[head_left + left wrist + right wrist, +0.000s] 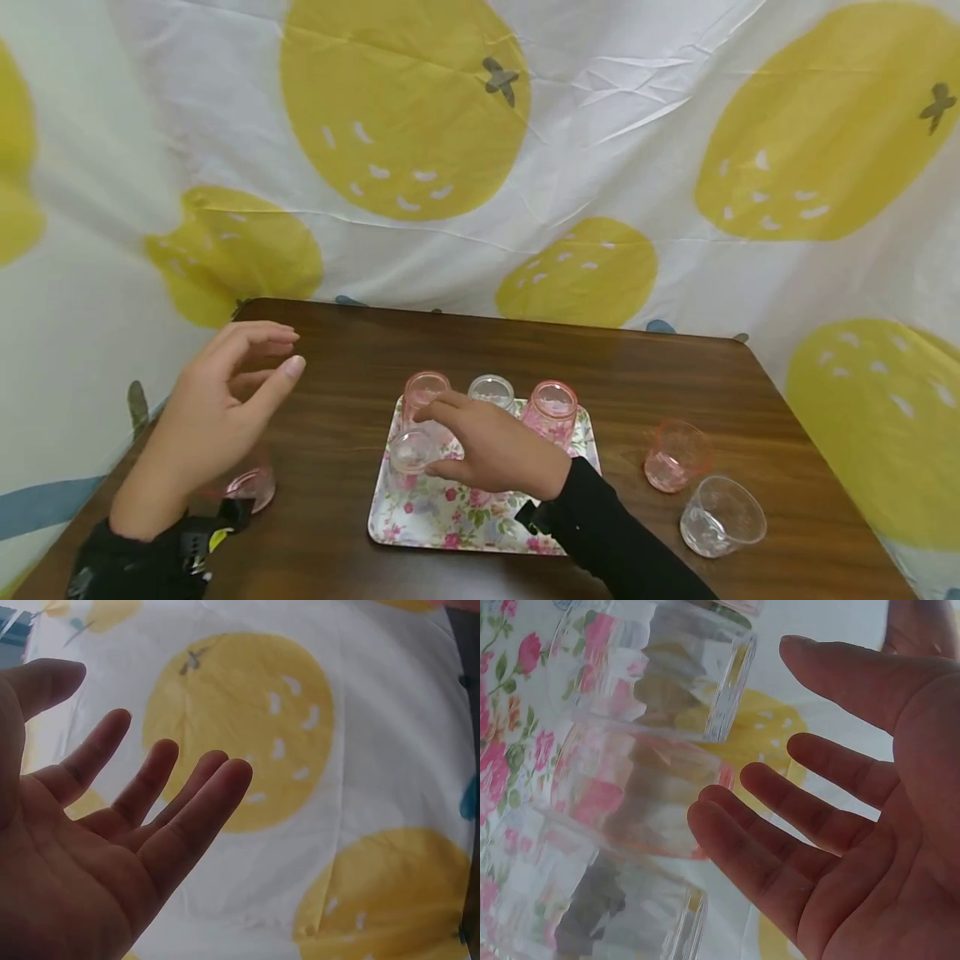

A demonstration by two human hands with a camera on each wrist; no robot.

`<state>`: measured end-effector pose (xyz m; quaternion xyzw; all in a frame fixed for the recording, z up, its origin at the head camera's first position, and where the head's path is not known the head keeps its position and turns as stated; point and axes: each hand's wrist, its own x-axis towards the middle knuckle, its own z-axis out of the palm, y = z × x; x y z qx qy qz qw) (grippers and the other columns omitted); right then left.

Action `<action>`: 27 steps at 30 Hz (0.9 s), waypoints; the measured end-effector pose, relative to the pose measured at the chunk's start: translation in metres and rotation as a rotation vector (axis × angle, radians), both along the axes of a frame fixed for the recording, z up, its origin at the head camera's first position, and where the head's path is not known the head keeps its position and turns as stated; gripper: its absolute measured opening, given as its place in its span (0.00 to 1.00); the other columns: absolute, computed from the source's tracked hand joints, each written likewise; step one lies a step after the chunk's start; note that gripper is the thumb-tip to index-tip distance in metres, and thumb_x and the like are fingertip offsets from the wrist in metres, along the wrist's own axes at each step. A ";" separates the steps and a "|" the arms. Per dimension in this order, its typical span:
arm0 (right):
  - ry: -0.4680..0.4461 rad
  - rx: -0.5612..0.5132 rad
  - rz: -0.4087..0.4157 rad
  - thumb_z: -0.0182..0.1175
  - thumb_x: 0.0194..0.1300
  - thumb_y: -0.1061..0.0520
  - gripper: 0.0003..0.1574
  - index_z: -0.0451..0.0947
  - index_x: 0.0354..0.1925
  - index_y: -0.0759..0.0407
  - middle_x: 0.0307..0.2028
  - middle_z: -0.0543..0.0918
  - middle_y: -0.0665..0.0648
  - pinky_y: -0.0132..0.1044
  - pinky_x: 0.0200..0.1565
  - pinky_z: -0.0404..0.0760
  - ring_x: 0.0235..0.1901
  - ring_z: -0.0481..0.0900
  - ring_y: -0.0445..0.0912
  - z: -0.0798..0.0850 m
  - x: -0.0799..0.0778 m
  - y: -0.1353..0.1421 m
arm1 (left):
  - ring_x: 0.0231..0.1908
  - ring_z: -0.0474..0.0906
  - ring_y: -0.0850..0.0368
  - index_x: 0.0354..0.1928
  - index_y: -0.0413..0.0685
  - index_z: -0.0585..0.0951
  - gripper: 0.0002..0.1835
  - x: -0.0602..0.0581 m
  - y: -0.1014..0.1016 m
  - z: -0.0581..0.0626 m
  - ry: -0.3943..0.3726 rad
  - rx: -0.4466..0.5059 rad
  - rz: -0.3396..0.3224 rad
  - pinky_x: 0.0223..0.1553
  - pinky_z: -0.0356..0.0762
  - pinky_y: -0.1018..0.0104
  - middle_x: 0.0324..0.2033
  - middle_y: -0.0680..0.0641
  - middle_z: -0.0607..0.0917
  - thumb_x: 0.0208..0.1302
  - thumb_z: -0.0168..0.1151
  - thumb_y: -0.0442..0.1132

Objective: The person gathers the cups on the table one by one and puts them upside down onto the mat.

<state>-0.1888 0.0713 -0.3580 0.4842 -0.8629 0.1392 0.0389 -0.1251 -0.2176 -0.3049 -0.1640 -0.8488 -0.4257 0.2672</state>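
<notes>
My right hand (491, 442) hovers over a flowered tray (420, 525), fingers spread and holding nothing. Just by its thumb and fingertips stands a clear glass (412, 452), bottom up. Behind it are a pink glass (426, 385), another clear glass (492, 390) and a second pink glass (553, 402), partly covered by the hand. In the right wrist view, the fingers lie close to the pink glass (630, 795); whether they touch it I cannot tell. My left hand (217, 408) is raised at the left, loosely bent with nothing in it. Below it, a pink glass (258, 485) is partly hidden.
Right of the tray, a pink glass (675, 457) and a clear glass (720, 521) stand mouth up on the brown table (645, 383). A curtain (600, 167) with yellow fruit prints hangs behind and at both sides.
</notes>
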 end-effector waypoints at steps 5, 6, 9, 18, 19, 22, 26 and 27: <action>-0.057 -0.006 -0.027 0.68 0.61 0.45 0.34 0.74 0.61 0.57 0.58 0.79 0.56 0.43 0.53 0.83 0.54 0.77 0.46 0.000 -0.002 0.010 | 0.46 0.73 0.63 0.51 0.40 0.80 0.15 0.006 -0.016 -0.014 0.037 -0.113 0.077 0.40 0.72 0.85 0.46 0.47 0.81 0.63 0.66 0.31; -0.070 -0.010 -0.036 0.68 0.62 0.45 0.34 0.74 0.62 0.57 0.58 0.78 0.56 0.43 0.53 0.83 0.54 0.76 0.46 0.001 -0.002 0.012 | 0.46 0.73 0.61 0.50 0.40 0.81 0.15 0.006 -0.018 -0.016 0.045 -0.141 0.086 0.40 0.73 0.79 0.45 0.46 0.82 0.62 0.67 0.31; -0.101 -0.033 -0.063 0.69 0.61 0.45 0.35 0.74 0.62 0.57 0.58 0.79 0.57 0.44 0.52 0.83 0.54 0.76 0.47 0.004 -0.002 0.019 | 0.48 0.75 0.50 0.49 0.40 0.81 0.15 0.006 -0.021 -0.021 0.033 -0.212 0.083 0.43 0.75 0.56 0.46 0.41 0.83 0.60 0.69 0.34; -0.097 -0.068 -0.090 0.68 0.61 0.46 0.34 0.74 0.62 0.55 0.56 0.80 0.54 0.42 0.49 0.84 0.48 0.76 0.43 0.010 -0.003 0.032 | 0.53 0.68 0.27 0.56 0.38 0.77 0.31 0.004 -0.032 -0.035 -0.169 -0.433 0.069 0.44 0.71 0.27 0.56 0.30 0.73 0.56 0.73 0.50; -0.099 -0.073 -0.093 0.68 0.62 0.46 0.34 0.74 0.62 0.55 0.55 0.80 0.54 0.42 0.47 0.84 0.46 0.77 0.43 0.011 -0.003 0.034 | 0.53 0.67 0.25 0.57 0.38 0.76 0.34 0.003 -0.034 -0.037 -0.197 -0.463 0.071 0.44 0.70 0.25 0.57 0.28 0.72 0.55 0.73 0.53; -0.106 -0.097 -0.097 0.68 0.62 0.47 0.32 0.75 0.62 0.55 0.54 0.80 0.54 0.41 0.44 0.84 0.43 0.77 0.42 0.015 -0.001 0.037 | 0.53 0.62 0.18 0.61 0.40 0.74 0.41 0.001 -0.037 -0.042 -0.297 -0.534 0.071 0.42 0.67 0.20 0.61 0.24 0.66 0.52 0.73 0.58; -0.113 -0.135 -0.099 0.68 0.62 0.48 0.31 0.75 0.61 0.57 0.53 0.80 0.53 0.40 0.42 0.85 0.43 0.77 0.41 0.017 -0.001 0.041 | 0.51 0.64 0.16 0.64 0.43 0.74 0.45 -0.002 -0.040 -0.049 -0.390 -0.597 0.062 0.39 0.71 0.22 0.61 0.23 0.65 0.46 0.76 0.58; -0.116 -0.143 -0.102 0.68 0.62 0.48 0.31 0.75 0.61 0.56 0.53 0.80 0.53 0.40 0.41 0.85 0.43 0.77 0.41 0.018 -0.001 0.042 | 0.50 0.64 0.16 0.64 0.43 0.74 0.45 -0.003 -0.040 -0.051 -0.407 -0.603 0.059 0.38 0.73 0.23 0.61 0.23 0.66 0.45 0.77 0.57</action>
